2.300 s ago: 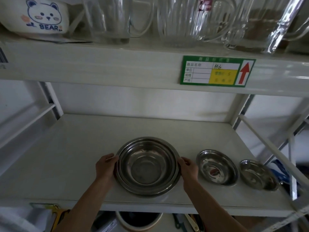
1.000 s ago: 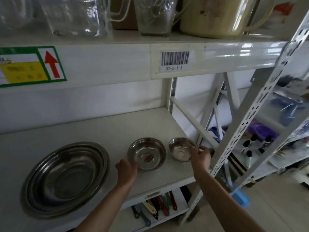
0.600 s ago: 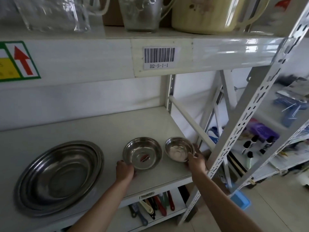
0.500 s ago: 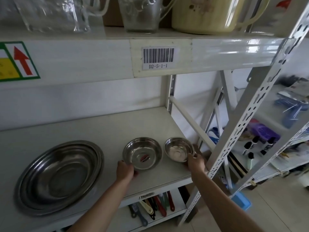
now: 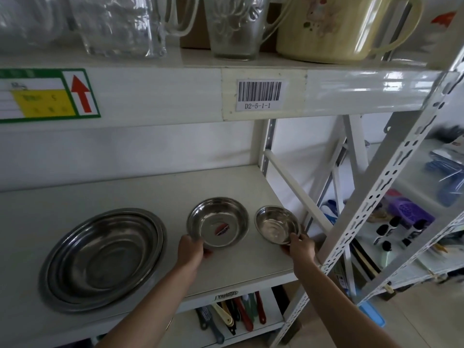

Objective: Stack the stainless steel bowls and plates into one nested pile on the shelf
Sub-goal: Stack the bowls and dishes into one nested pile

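1. Head view, the relation that mattered: we saw the small bowl lying just ahead of and left of our right hand, and the medium bowl just ahead of and right of our left hand; each hand was nearest its own bowl, and round bowls offered no long axis to align with
2. Head view, hands: our right hand's fingers curled on the small bowl's near rim, and our left hand touched the medium bowl's near-left rim; we could not tell whether either grip had closed
3. Head view, destination: the large nested bowls sat on the shelf well left of both, so we judged the coming carry ran leftward, the left hand being nearer
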A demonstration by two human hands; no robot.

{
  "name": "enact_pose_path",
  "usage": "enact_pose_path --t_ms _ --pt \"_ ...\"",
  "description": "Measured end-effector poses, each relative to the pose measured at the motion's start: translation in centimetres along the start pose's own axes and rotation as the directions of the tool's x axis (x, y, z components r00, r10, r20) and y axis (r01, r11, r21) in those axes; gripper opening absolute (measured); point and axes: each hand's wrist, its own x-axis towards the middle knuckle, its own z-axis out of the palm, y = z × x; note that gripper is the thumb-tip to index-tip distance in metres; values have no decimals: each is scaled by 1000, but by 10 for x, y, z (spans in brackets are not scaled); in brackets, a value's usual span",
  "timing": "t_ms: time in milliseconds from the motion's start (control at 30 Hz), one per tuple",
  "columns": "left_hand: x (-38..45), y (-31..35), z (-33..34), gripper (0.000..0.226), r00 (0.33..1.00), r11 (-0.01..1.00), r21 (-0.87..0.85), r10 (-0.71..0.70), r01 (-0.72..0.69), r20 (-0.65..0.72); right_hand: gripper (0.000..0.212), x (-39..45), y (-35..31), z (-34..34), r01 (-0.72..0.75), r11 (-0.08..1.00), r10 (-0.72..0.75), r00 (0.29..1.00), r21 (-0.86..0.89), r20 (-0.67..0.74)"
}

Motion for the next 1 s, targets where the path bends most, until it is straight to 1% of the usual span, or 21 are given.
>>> enact_pose_path --t_ms 67,133,233,300,367,467,567,700,800,1000 --pt "-3 8 -6 25 999 999 -44 33 -33 6 16 -3 -6 4 4 999 -4 1000 32 7" --pt "-1 14 -14 24 999 996 -68 51 -51 -9 9 -8 -10 11 16 999 -18 999 43 35" --pt "4 22 -29 21 998 994 -85 60 -63 -34 18 -17 -16 25 54 998 -56 996 30 65" --pt "5 28 -40 20 996 991 -107 69 -76 -64 18 -23 -21 34 80 997 -81 994 18 75" --pt "5 34 -55 23 992 988 -125 81 -93 -100 15 -27 -25 45 96 995 -96 990 4 100" --pt "4 39 -81 18 989 981 -176 60 -84 -137 17 -34 -29 65 110 994 -107 984 -12 145" --pt "5 41 -111 12 991 978 -196 42 -66 -124 21 -46 -33 87 128 992 -122 977 -18 177" --pt "5 43 -149 11 985 976 -201 49 -82 -163 16 -65 -39 115 140 990 -136 967 -2 217" --pt "8 41 -174 10 976 967 -233 54 -104 -212 17 -76 -41 137 183 983 -181 950 17 255" --pt "9 35 -213 10 962 961 -271 -18 -59 -271 18 -100 -44 176 205 978 -208 916 46 342"
